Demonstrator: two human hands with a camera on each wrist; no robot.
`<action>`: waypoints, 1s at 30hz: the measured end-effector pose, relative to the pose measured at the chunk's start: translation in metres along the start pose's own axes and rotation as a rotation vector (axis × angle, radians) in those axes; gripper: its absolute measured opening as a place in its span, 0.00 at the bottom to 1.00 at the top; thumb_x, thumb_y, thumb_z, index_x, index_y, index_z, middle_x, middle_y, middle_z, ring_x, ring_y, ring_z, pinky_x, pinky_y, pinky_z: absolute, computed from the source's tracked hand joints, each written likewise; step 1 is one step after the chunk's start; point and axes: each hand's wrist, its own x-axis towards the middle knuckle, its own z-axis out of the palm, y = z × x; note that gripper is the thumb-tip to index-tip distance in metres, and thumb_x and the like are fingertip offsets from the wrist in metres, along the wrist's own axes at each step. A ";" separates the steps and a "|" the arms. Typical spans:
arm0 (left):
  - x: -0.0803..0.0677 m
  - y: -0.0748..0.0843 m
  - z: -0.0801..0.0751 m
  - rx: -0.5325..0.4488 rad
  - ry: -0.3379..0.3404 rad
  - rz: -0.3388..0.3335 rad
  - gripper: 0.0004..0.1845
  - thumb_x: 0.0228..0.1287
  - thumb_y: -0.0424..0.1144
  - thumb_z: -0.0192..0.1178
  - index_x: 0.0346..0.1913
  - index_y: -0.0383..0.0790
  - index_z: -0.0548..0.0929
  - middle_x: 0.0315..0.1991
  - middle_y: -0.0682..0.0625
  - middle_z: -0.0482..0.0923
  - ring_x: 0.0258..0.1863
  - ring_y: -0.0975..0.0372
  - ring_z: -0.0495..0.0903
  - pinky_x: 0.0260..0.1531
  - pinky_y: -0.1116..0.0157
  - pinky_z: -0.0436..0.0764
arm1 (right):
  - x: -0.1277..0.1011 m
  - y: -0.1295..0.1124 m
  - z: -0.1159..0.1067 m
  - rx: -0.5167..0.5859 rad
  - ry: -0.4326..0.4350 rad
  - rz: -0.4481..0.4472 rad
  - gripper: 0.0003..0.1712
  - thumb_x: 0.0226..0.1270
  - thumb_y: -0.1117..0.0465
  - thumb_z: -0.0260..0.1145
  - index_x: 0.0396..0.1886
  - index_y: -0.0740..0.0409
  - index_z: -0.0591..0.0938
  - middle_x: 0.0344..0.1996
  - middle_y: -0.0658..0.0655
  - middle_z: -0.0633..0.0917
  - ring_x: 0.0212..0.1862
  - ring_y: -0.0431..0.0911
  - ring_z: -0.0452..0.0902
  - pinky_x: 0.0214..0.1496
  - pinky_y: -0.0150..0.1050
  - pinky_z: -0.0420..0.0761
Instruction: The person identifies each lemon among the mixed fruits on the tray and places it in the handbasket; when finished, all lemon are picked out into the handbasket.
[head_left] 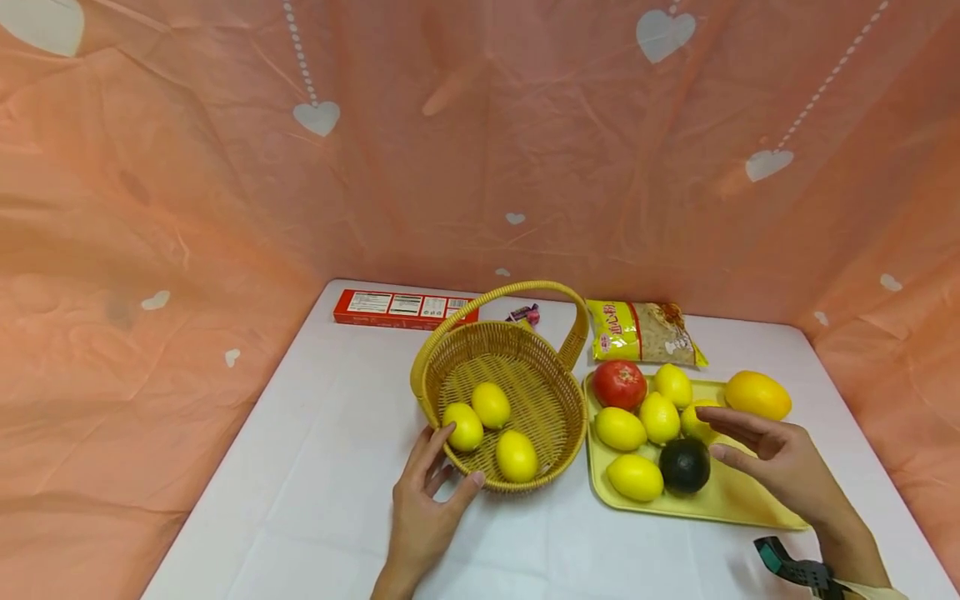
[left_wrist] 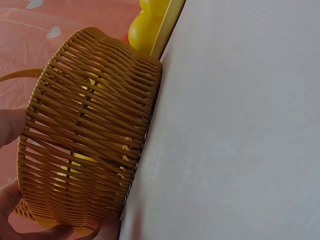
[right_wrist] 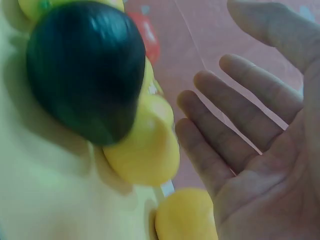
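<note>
Hand state. The left hand (head_left: pixel 425 508) rests against the near wall of the wicker basket (head_left: pixel 557 417), fingers spread straight along the weave and thumb at the rim; it braces the basket without closing round it. The right hand (head_left: pixel 772 454) hovers above the yellow tray (head_left: pixel 720 500) with the palm open and fingers extended, holding nothing. It is nearest the dark avocado (head_left: pixel 684 464) and the lemon (head_left: pixel 696 421) partly hidden beneath its fingers.

Location of items. Three lemons (head_left: pixel 491 404) lie in the basket, which stands on the white worktop (head_left: pixel 315 467) with its right side touching the tray. The tray carries further lemons, a tomato (head_left: pixel 619 384) and a larger orange-yellow fruit (head_left: pixel 757 394) at its far right corner.

Hazards.
- The fruit on the tray is round and closely packed. A hand descending on one piece could nudge its neighbours and set them rolling; the tray rim looks low.
- The avocado lies just beside the hovering fingers and could be taken by mistake.
- The basket is only braced, not gripped. A dropped lemon could shift it.
- The arched handle (head_left: pixel 525 292) crosses the far side of the basket and could catch a passing hand.

Labels. The red box (head_left: pixel 405 308) carries white printed panels, too small to read. The yellow packet (head_left: pixel 643 332) bears red characters, also illegible. A small purple wrapped item (head_left: pixel 524 314) lies behind the basket.
</note>
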 end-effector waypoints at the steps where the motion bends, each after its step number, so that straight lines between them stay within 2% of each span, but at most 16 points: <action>1: 0.000 0.000 0.000 0.000 -0.001 0.000 0.38 0.66 0.36 0.80 0.78 0.46 0.78 0.85 0.30 0.57 0.80 0.40 0.70 0.69 0.52 0.84 | 0.000 0.002 -0.003 -0.008 0.021 0.011 0.26 0.75 0.76 0.69 0.70 0.71 0.82 0.62 0.39 0.90 0.62 0.28 0.84 0.60 0.19 0.84; 7: 0.000 0.003 0.000 -0.007 -0.010 -0.013 0.38 0.67 0.37 0.80 0.78 0.47 0.78 0.86 0.30 0.56 0.80 0.38 0.70 0.70 0.50 0.83 | 0.004 0.012 -0.012 -0.019 0.067 0.019 0.26 0.75 0.76 0.69 0.70 0.74 0.80 0.61 0.35 0.89 0.63 0.26 0.83 0.60 0.19 0.84; 13: -0.001 0.003 -0.001 -0.007 -0.009 -0.021 0.38 0.67 0.36 0.79 0.78 0.47 0.78 0.86 0.30 0.56 0.80 0.37 0.69 0.70 0.49 0.82 | 0.018 0.021 -0.016 -0.085 0.055 0.015 0.26 0.77 0.70 0.72 0.72 0.69 0.81 0.62 0.31 0.87 0.64 0.21 0.78 0.63 0.14 0.78; 18: -0.001 0.002 0.000 -0.004 0.000 -0.035 0.39 0.66 0.36 0.80 0.78 0.48 0.78 0.86 0.31 0.56 0.80 0.38 0.70 0.70 0.50 0.83 | 0.027 0.033 -0.015 -0.088 0.010 0.014 0.26 0.78 0.68 0.71 0.72 0.68 0.81 0.62 0.31 0.85 0.64 0.17 0.74 0.63 0.12 0.75; 23: 0.000 0.002 -0.001 -0.005 0.000 -0.056 0.39 0.64 0.36 0.81 0.78 0.49 0.78 0.86 0.33 0.57 0.80 0.41 0.70 0.70 0.53 0.83 | 0.023 0.046 -0.015 -0.105 -0.027 0.039 0.25 0.79 0.67 0.71 0.71 0.70 0.81 0.60 0.26 0.83 0.61 0.16 0.74 0.61 0.11 0.75; 27: 0.000 0.002 -0.001 -0.006 0.000 -0.065 0.40 0.63 0.37 0.82 0.78 0.50 0.78 0.87 0.34 0.56 0.81 0.43 0.69 0.71 0.54 0.82 | 0.016 0.051 -0.012 -0.119 -0.003 0.070 0.26 0.79 0.65 0.72 0.72 0.69 0.81 0.59 0.22 0.80 0.58 0.16 0.76 0.57 0.12 0.79; 30: 0.000 0.001 -0.001 -0.006 -0.001 -0.058 0.40 0.63 0.38 0.82 0.78 0.50 0.78 0.87 0.33 0.55 0.81 0.42 0.69 0.71 0.54 0.82 | 0.013 0.051 -0.009 -0.130 0.025 0.085 0.28 0.78 0.64 0.72 0.72 0.69 0.80 0.60 0.21 0.77 0.58 0.14 0.74 0.55 0.12 0.79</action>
